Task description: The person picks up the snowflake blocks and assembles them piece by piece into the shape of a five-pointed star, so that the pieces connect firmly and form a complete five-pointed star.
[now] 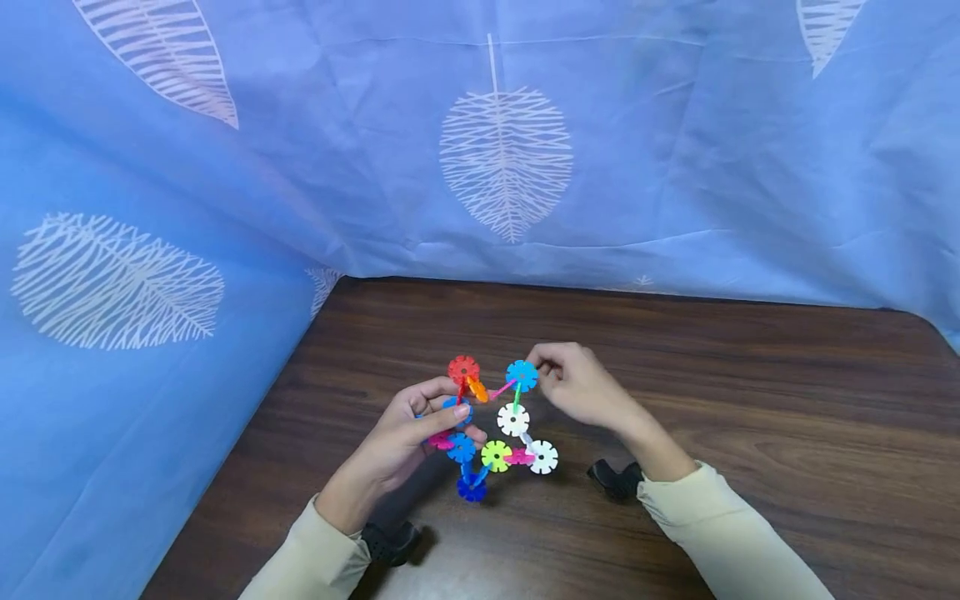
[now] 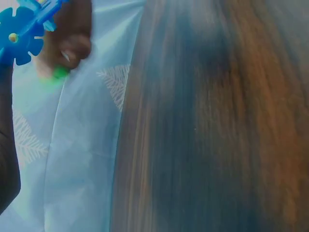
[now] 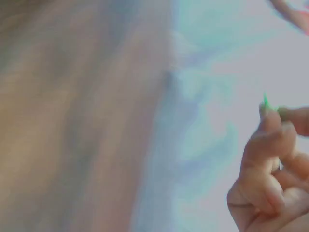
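Observation:
A loop of interlocking snowflake discs [image 1: 497,456], notched plastic rounds in red, orange, blue, white, yellow-green and pink, is held up by the left hand [image 1: 405,429]. That hand pinches it at the left side, thumb on a blue disc [image 1: 459,412]. At the loop's upper right, the right hand [image 1: 581,387] has its fingertips beside a light blue disc [image 1: 522,376]. Between thumb and finger of the right hand shows the tip of a small green piece [image 3: 266,101], most of it hidden. The left wrist view has a blue disc [image 2: 21,34] at its upper left.
The loop is above a dark wooden table [image 1: 750,400]. Blue cloth with white leaf prints [image 1: 637,167] hangs along the back and left edges. Dark wrist straps [image 1: 617,481] show at both sleeves.

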A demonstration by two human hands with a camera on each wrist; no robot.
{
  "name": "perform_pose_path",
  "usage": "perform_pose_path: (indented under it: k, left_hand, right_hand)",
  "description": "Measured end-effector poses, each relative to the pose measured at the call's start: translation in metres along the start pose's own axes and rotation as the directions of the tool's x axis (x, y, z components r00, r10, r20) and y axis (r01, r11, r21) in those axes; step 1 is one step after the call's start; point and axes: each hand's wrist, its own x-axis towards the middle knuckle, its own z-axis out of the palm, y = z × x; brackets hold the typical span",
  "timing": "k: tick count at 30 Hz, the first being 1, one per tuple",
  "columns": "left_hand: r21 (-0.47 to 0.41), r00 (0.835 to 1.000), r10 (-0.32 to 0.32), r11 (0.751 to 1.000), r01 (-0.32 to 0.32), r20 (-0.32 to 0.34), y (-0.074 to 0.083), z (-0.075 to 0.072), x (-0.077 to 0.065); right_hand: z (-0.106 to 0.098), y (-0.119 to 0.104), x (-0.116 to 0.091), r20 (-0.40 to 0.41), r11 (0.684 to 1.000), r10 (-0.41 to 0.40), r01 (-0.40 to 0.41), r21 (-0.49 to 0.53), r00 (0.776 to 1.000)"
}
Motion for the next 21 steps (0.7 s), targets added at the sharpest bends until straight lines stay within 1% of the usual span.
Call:
perform_pose_path:
  k: [1,2,3,5,6,7,8,9,10,12,13,14,15,16,18,19,21]
  left_hand:
    - [0.005,1.000,0.007,1.000,-0.007,-0.002,-0.001,0.001,0.002]
    - [0.010,1.000,0.014,1.000,-0.014,-0.004,-0.002,0.003,0.004]
    - [0.012,1.000,0.021,1.000,-0.021,-0.005,-0.003,0.004,0.006]
    - [0.020,0.999,0.041,0.999,-0.041,-0.004,-0.004,0.007,0.010]
    - [0.022,0.999,0.049,0.999,-0.049,-0.003,-0.005,0.008,0.012]
    - [0.022,0.999,0.054,0.998,-0.054,-0.005,-0.006,0.010,0.013]
    - [0.022,0.998,0.058,0.998,-0.058,-0.007,-0.006,0.011,0.015]
    - [0.025,0.998,0.061,0.998,-0.060,-0.010,-0.006,0.013,0.016]
    - [0.032,0.998,0.060,0.998,-0.059,-0.016,-0.007,0.015,0.018]
    - [0.043,0.998,0.055,0.998,-0.054,-0.026,-0.007,0.018,0.021]
    - [0.048,0.998,0.053,0.997,-0.052,-0.028,-0.007,0.020,0.023]
    - [0.051,0.998,0.052,0.997,-0.050,-0.026,-0.007,0.021,0.024]
    - [0.054,0.998,0.052,0.997,-0.050,-0.023,-0.007,0.023,0.026]
    - [0.056,0.998,0.051,0.997,-0.050,-0.020,-0.007,0.024,0.027]
    - [0.051,0.999,0.052,0.997,-0.051,-0.009,-0.007,0.027,0.030]
    - [0.046,0.999,0.052,0.998,-0.051,-0.006,-0.007,0.028,0.031]
    - [0.046,0.999,0.051,0.998,-0.051,-0.005,-0.007,0.029,0.034]
  right_hand:
    - [-0.011,-0.023,-0.005,-0.056,0.999,0.035,-0.033,0.026,0.998]
    - [-0.019,-0.042,-0.010,-0.095,0.997,0.061,-0.056,0.051,0.994]
    - [-0.025,-0.053,-0.014,-0.122,0.993,0.087,-0.076,0.093,0.989]
    - [-0.030,-0.066,-0.020,-0.142,0.989,0.066,-0.045,0.144,0.988]
    - [-0.030,-0.068,-0.023,-0.141,0.986,0.044,-0.020,0.166,0.989]
    - [-0.029,-0.069,-0.025,-0.146,0.986,0.015,0.010,0.165,0.989]
    - [-0.028,-0.070,-0.027,-0.161,0.987,-0.023,0.048,0.151,0.987]
    - [-0.028,-0.071,-0.028,-0.196,0.988,-0.058,0.084,0.127,0.979]
    - [-0.027,-0.072,-0.030,-0.243,0.989,-0.095,0.118,0.085,0.965]
    - [-0.028,-0.076,-0.034,-0.347,0.990,-0.138,0.142,-0.014,0.928]
    - [-0.028,-0.078,-0.035,-0.386,0.989,-0.151,0.142,-0.052,0.910]
    - [-0.029,-0.080,-0.037,-0.399,0.987,-0.160,0.143,-0.072,0.903]
    - [-0.029,-0.081,-0.038,-0.386,0.987,-0.163,0.145,-0.076,0.908]
    - [-0.029,-0.081,-0.039,-0.351,0.988,-0.154,0.140,-0.065,0.924]
    - [-0.028,-0.080,-0.040,-0.257,0.991,-0.136,0.131,-0.035,0.957]
    - [-0.027,-0.079,-0.040,-0.211,0.992,-0.130,0.129,-0.020,0.969]
    - [-0.027,-0.076,-0.040,-0.157,0.993,-0.120,0.120,-0.012,0.980]
